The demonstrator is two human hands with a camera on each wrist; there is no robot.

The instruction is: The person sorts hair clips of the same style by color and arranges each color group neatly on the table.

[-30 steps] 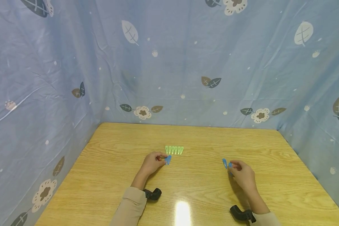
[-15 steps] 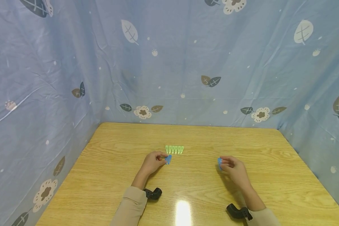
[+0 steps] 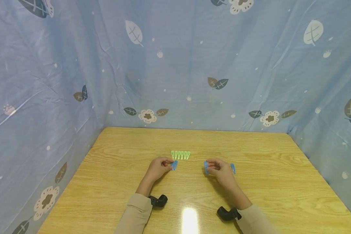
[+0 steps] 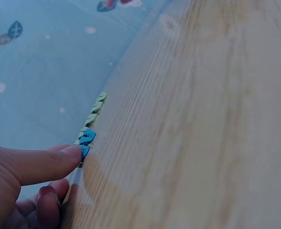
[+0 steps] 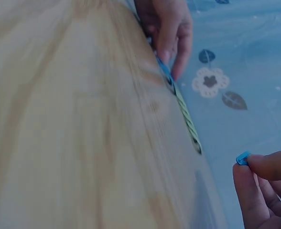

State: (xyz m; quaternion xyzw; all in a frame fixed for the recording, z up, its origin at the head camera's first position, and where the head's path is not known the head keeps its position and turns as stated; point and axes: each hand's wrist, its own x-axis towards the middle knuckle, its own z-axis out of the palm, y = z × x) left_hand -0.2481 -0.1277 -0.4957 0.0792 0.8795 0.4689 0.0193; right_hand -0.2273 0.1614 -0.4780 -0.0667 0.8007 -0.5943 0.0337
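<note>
Snap hair clips lie on the wooden table. In the head view, my left hand (image 3: 158, 169) has its thumb and fingertips around blue hair clips (image 3: 175, 165) lying side by side, just below a row of green hair clips (image 3: 180, 155). The left wrist view shows the thumb against one blue clip (image 4: 85, 151), while another blue clip (image 4: 87, 137) sits beside it. My right hand (image 3: 223, 172) pinches a blue hair clip (image 3: 205, 167) between thumb and fingers, also visible as a small blue end (image 5: 243, 158) in the right wrist view. Another blue clip (image 3: 232, 168) lies behind that hand, partly hidden.
The wooden table (image 3: 128, 146) runs back to a blue patterned cloth (image 3: 175, 65) hanging behind and at both sides. Black wrist-camera mounts (image 3: 159, 200) sit at both wrists. A bright reflection shows near the front of the table.
My right hand has moved left with the blue hair clip it holds, uncovering the blue clip left behind on the table. The left hand has stayed in place.
</note>
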